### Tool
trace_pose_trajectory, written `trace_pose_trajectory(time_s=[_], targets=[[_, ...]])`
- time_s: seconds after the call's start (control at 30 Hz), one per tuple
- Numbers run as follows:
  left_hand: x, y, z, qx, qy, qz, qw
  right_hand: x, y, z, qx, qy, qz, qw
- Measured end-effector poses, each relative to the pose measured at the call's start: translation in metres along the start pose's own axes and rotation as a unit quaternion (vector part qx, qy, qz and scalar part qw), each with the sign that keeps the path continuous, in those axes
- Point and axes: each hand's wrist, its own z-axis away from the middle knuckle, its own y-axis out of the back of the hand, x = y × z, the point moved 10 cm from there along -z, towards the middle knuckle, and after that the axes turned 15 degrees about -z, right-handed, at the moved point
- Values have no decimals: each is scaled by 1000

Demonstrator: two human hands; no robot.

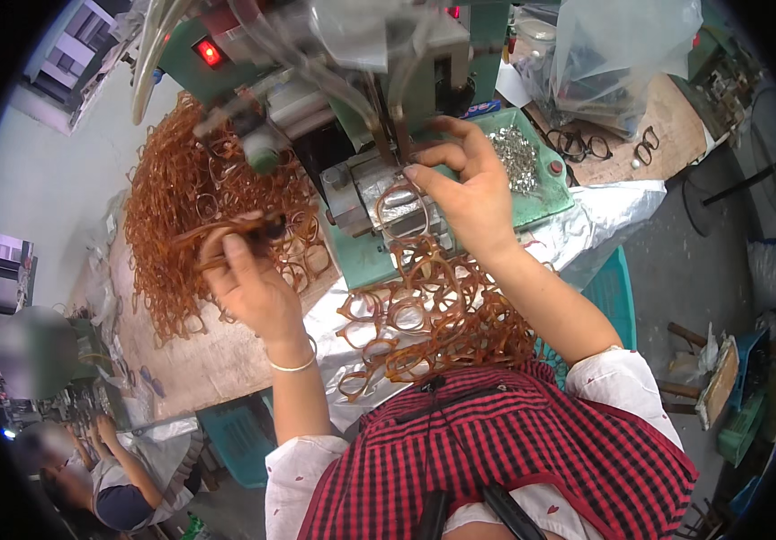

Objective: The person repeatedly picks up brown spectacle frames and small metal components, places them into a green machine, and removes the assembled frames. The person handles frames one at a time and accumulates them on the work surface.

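My left hand [248, 279] is closed around an amber-brown eyeglass frame [226, 232], held above the bench beside a big heap of like frames [181, 180]. My right hand [464, 184] reaches to the green press machine [361, 108], its fingertips on an amber frame [403, 209] that lies on the machine's metal bed. A second pile of amber frames [424, 315] rests on silver foil in front of my chest.
A green tray of small metal parts [518, 157] sits right of the machine. A clear plastic bag [622, 54] and several dark frames [586, 144] lie on a board at the back right. Another person [91, 468] sits at lower left. Teal crates stand below the bench.
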Motion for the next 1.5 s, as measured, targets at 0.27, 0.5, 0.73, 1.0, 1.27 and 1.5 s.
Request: trace_pose_trajectory(time_s=[0.27, 0.5, 0.73, 1.0, 1.27, 1.5], targets=[[88, -65, -25, -88, -158, -51, 982, -18, -18, 16, -2, -43, -60, 997], [86, -117, 61, -310, -400, -233, 830, -7, 89, -8, -20, 163, 563, 810], [64, -125, 76, -330, -439, -234, 802, 19, 128, -7, 4, 177, 540, 823], [52, -102, 100, -306, -267, -278, 870, 8, 107, -14, -19, 202, 561, 803], [151, 56, 14, 84, -282, -443, 847, -5, 114, -5, 44, 153, 365, 917], [-48, 14, -10, -212, -134, -739, 625, 22, 110, -22, 68, 74, 232, 968]])
